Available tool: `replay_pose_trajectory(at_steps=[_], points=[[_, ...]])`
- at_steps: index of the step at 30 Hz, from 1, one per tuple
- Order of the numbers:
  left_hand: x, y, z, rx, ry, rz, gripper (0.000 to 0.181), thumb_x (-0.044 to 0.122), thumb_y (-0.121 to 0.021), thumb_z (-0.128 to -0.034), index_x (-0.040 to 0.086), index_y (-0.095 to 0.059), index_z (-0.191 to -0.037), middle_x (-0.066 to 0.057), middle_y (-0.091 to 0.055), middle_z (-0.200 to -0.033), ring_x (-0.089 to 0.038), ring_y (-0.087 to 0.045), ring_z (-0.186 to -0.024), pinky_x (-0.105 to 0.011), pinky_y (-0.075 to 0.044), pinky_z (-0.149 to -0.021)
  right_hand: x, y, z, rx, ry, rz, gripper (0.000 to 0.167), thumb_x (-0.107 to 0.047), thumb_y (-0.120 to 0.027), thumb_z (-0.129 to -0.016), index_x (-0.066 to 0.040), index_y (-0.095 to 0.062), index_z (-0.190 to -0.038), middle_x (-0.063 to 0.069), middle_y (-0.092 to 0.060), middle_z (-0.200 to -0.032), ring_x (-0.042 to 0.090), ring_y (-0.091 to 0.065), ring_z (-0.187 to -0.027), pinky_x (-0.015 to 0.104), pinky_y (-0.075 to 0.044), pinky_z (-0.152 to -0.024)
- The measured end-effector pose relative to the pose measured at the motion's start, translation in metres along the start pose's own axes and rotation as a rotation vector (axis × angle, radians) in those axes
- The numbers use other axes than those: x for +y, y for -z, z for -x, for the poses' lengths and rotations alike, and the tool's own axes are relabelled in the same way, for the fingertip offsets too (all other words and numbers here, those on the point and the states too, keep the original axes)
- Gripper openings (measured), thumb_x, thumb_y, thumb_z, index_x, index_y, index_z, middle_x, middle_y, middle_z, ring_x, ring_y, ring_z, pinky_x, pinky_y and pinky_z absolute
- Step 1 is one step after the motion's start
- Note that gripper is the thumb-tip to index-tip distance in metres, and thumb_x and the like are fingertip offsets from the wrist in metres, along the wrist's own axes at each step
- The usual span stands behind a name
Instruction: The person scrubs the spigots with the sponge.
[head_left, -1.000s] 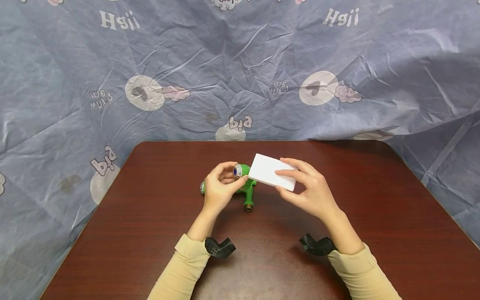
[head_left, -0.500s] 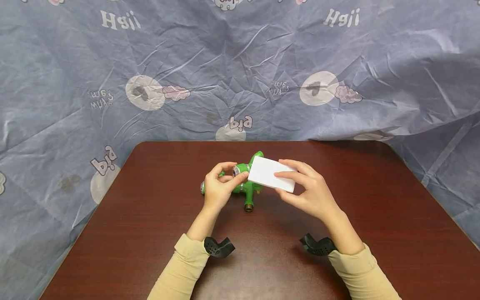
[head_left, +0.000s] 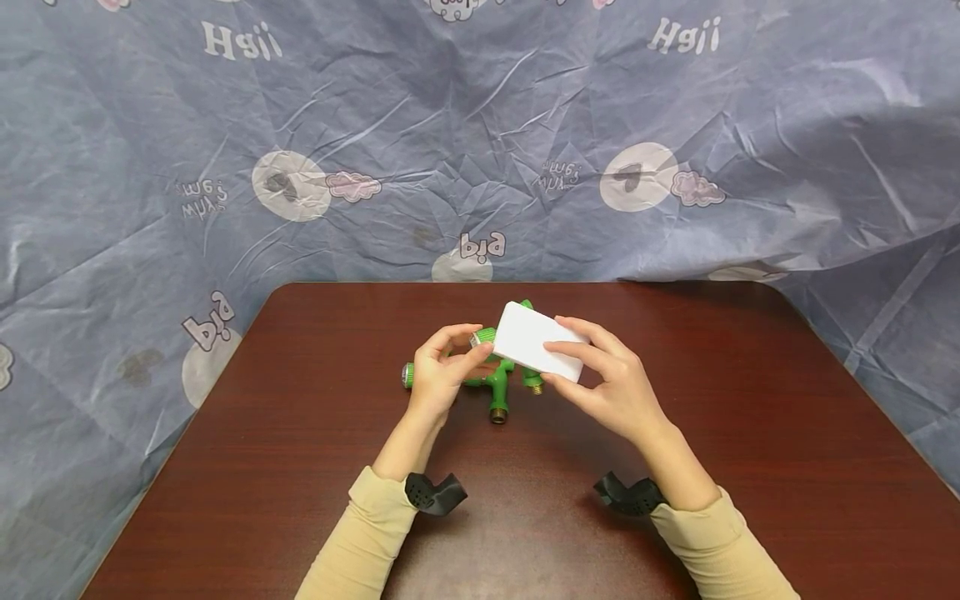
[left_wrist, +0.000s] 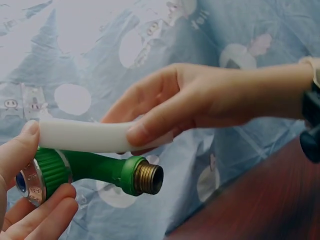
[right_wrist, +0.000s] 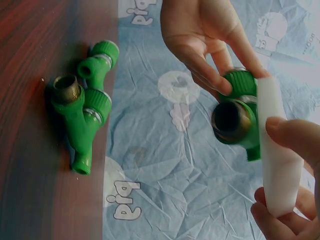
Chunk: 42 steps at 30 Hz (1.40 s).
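In the head view, above the table [head_left: 480, 517], the left hand [head_left: 437, 375] pinches a green tap [head_left: 486, 336]; the right hand [head_left: 609, 375] pinches a white sponge [head_left: 525, 337] over it, sloping lengthwise down rightward. Left wrist view: ribbed knob [left_wrist: 52, 172], threaded brass end [left_wrist: 151, 178] pointing right. Right wrist view: two other taps [right_wrist: 75, 122] lie on the table.

The dark red-brown table [head_left: 750, 417], far corners rounded, bears a brass-ended green tap [head_left: 498, 392] toward twelve o'clock and, just beside it at nine o'clock, a second green tap [head_left: 407, 376]
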<state>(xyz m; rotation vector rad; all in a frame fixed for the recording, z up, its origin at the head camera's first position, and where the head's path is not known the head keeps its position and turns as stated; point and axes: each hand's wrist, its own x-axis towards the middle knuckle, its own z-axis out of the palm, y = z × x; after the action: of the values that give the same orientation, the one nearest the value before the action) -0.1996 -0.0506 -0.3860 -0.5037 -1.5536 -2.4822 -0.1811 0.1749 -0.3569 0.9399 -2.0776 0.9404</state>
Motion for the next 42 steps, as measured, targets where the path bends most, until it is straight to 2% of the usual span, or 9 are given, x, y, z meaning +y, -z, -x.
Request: replay_pose_trajectory(at_steps=[4, 8, 11, 18, 20, 28, 33, 37, 42], points=[[0.002, 0.000, 0.000, -0.020, 0.047, 0.072, 0.036, -0.016, -0.063, -0.0787, -0.018, -0.051, -0.113, -0.010, -0.058, -0.091, -0.024, -0.069, -0.067, -0.043, -0.057, -0.064, -0.001, -0.002, 0.000, 0.021, 0.013, 0.014, 0.036, -0.007, -0.081, -0.066, -0.010, -0.073, -0.101, 0.015, -0.060, -0.120, 0.029, -0.058, -0.106, 0.018, -0.042, -0.086], [0.004, 0.001, 0.001, -0.039, 0.091, 0.124, 0.031, -0.017, -0.062, -0.0782, -0.007, -0.062, -0.108, -0.010, -0.058, -0.094, -0.025, -0.069, -0.069, -0.042, -0.057, -0.067, -0.002, -0.004, 0.000, 0.038, 0.029, 0.025, 0.037, -0.006, -0.081, -0.065, -0.010, -0.073, -0.101, 0.015, -0.060, -0.120, 0.029, -0.058, -0.104, 0.020, -0.043, -0.087], [0.006, 0.000, 0.002, -0.047, 0.125, 0.144, 0.036, -0.018, -0.062, -0.0768, 0.005, -0.066, -0.105, -0.010, -0.058, -0.097, -0.024, -0.069, -0.071, -0.042, -0.057, -0.069, -0.003, -0.004, 0.000, 0.040, 0.033, 0.026, 0.037, -0.005, -0.081, -0.065, -0.010, -0.073, -0.101, 0.013, -0.060, -0.120, 0.029, -0.058, -0.104, 0.021, -0.043, -0.087], [0.006, -0.001, 0.003, -0.070, 0.182, 0.093, 0.046, -0.022, -0.061, -0.0730, -0.012, -0.054, -0.117, -0.012, -0.058, -0.105, -0.021, -0.069, -0.073, -0.038, -0.057, -0.071, -0.003, -0.005, 0.001, 0.029, 0.037, 0.045, 0.033, -0.014, -0.080, -0.071, -0.011, -0.073, -0.103, 0.013, -0.060, -0.121, 0.029, -0.058, -0.104, 0.023, -0.043, -0.084], [0.005, -0.001, 0.003, -0.081, 0.181, 0.076, 0.047, -0.023, -0.061, -0.0726, -0.014, -0.052, -0.118, -0.011, -0.058, -0.106, -0.020, -0.069, -0.073, -0.036, -0.057, -0.072, -0.003, -0.005, 0.001, 0.021, 0.032, 0.043, 0.031, -0.018, -0.079, -0.073, -0.011, -0.073, -0.104, 0.013, -0.059, -0.122, 0.028, -0.058, -0.105, 0.023, -0.043, -0.082], [0.000, -0.001, 0.004, -0.089, 0.118, 0.049, 0.039, -0.018, -0.062, -0.0749, -0.004, -0.059, -0.111, -0.011, -0.061, -0.100, -0.021, -0.069, -0.071, -0.040, -0.057, -0.069, -0.004, -0.003, 0.001, 0.011, 0.031, 0.059, 0.029, -0.027, -0.076, -0.079, -0.012, -0.073, -0.104, 0.013, -0.059, -0.122, 0.029, -0.058, -0.106, 0.027, -0.044, -0.082], [-0.002, -0.003, 0.004, -0.076, 0.075, -0.055, 0.037, -0.013, -0.067, -0.0752, -0.011, -0.058, -0.111, -0.007, -0.065, -0.094, -0.017, -0.068, -0.070, -0.035, -0.058, -0.066, -0.002, 0.001, 0.000, 0.013, 0.001, 0.108, 0.032, -0.020, -0.079, -0.074, -0.011, -0.073, -0.104, 0.013, -0.060, -0.122, 0.029, -0.057, -0.107, 0.031, -0.045, -0.085], [-0.002, -0.003, 0.004, -0.048, 0.051, -0.143, 0.036, -0.009, -0.072, -0.0727, -0.011, -0.062, -0.107, -0.004, -0.068, -0.088, -0.014, -0.067, -0.070, -0.028, -0.057, -0.064, -0.001, 0.006, 0.000, 0.042, -0.052, 0.158, 0.036, -0.012, -0.080, -0.069, -0.010, -0.073, -0.103, 0.013, -0.060, -0.120, 0.029, -0.058, -0.107, 0.038, -0.046, -0.081], [-0.002, -0.004, 0.004, -0.045, 0.045, -0.173, 0.036, -0.007, -0.075, -0.0715, -0.010, -0.064, -0.106, -0.006, -0.069, -0.089, -0.015, -0.068, -0.071, -0.025, -0.056, -0.063, -0.003, 0.006, 0.000, 0.037, -0.069, 0.145, 0.036, -0.009, -0.080, -0.068, -0.011, -0.073, -0.103, 0.013, -0.061, -0.119, 0.029, -0.058, -0.105, 0.038, -0.046, -0.076]])
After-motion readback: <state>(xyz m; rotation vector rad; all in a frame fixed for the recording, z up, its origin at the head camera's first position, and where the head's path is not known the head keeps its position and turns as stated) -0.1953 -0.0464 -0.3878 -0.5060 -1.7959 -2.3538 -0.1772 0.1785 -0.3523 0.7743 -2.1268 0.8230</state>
